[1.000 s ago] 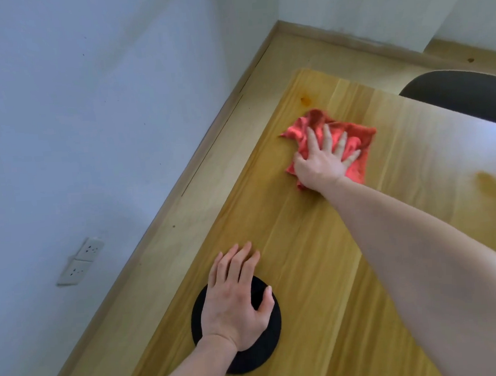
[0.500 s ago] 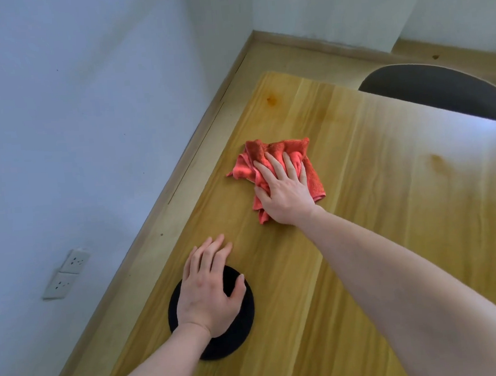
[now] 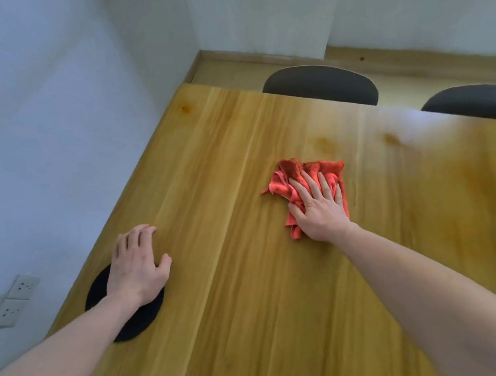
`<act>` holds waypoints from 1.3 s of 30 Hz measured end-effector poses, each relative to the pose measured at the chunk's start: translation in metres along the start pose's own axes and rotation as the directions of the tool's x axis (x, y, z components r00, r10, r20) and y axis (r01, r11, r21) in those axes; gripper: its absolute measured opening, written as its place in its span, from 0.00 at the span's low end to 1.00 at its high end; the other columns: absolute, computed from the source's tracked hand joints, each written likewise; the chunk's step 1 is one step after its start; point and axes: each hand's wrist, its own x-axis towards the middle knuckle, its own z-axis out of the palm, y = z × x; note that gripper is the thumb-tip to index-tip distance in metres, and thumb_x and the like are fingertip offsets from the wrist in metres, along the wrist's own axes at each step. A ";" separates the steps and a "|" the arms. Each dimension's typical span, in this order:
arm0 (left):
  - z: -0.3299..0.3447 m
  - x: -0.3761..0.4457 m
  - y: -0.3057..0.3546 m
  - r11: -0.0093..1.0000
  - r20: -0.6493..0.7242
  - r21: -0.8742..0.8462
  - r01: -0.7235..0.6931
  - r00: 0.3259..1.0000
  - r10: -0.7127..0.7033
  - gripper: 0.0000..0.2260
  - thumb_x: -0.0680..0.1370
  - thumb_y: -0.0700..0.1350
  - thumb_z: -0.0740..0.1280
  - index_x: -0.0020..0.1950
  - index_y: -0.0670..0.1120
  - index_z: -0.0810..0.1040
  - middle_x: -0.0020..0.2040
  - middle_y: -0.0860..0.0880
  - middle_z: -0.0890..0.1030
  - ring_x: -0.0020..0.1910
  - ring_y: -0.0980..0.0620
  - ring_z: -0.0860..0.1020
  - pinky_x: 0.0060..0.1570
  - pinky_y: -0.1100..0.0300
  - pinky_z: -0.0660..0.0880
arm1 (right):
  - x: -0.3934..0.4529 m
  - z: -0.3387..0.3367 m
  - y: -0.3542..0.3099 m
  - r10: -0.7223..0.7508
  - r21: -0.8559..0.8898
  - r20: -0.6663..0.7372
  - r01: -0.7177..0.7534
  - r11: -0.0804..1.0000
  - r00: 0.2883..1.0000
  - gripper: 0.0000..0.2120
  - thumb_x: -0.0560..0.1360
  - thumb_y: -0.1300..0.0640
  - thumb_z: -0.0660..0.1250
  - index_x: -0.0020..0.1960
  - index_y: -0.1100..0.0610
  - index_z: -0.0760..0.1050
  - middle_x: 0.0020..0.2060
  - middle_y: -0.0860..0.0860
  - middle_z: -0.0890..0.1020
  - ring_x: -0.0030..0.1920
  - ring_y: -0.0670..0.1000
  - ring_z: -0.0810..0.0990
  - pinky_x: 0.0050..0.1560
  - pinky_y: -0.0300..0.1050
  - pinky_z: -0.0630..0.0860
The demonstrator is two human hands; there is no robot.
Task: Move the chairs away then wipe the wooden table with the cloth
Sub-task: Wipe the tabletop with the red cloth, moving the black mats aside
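Observation:
A crumpled red cloth lies on the wooden table, right of its middle. My right hand presses flat on the cloth with fingers spread over it. My left hand rests flat on the table near the left edge, its heel on a round black disc set in the tabletop. Beyond the table's far edge rise two dark grey chair backs, one near the corner and one at the right.
A white wall runs close along the table's left side, with two wall sockets low down. A wooden skirting lines the far wall. Bare wooden floor shows between table and walls.
My right hand has dragged the red cloth from the far left corner toward the table's middle and right. The view swung right, showing a second chair back. My left hand stays on the black disc.

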 end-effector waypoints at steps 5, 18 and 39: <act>-0.001 0.005 0.113 0.975 0.006 -0.055 -0.214 0.977 0.214 0.30 0.78 0.60 0.63 0.77 0.50 0.62 0.77 0.50 0.61 0.77 0.46 0.59 0.79 0.45 0.55 | -0.039 -0.024 0.093 0.132 0.019 -0.013 -0.132 0.991 0.991 0.30 0.81 0.35 0.48 0.81 0.34 0.44 0.82 0.40 0.41 0.82 0.51 0.35 0.79 0.63 0.34; 0.023 0.012 0.384 0.879 0.150 -0.085 -0.469 0.866 0.476 0.45 0.72 0.73 0.63 0.82 0.55 0.53 0.83 0.52 0.46 0.82 0.48 0.43 0.80 0.46 0.45 | -0.137 -0.069 0.307 0.447 0.057 -0.033 -0.445 0.894 0.894 0.31 0.82 0.34 0.47 0.81 0.35 0.41 0.82 0.41 0.38 0.81 0.51 0.33 0.78 0.65 0.35; 0.051 0.034 0.455 0.901 0.435 -0.007 -0.434 0.810 0.394 0.55 0.70 0.71 0.69 0.81 0.57 0.33 0.80 0.53 0.29 0.79 0.43 0.32 0.77 0.36 0.40 | -0.167 -0.116 0.471 0.849 0.216 -0.048 -0.824 0.523 0.526 0.31 0.82 0.33 0.47 0.82 0.37 0.44 0.83 0.44 0.40 0.82 0.56 0.35 0.77 0.70 0.37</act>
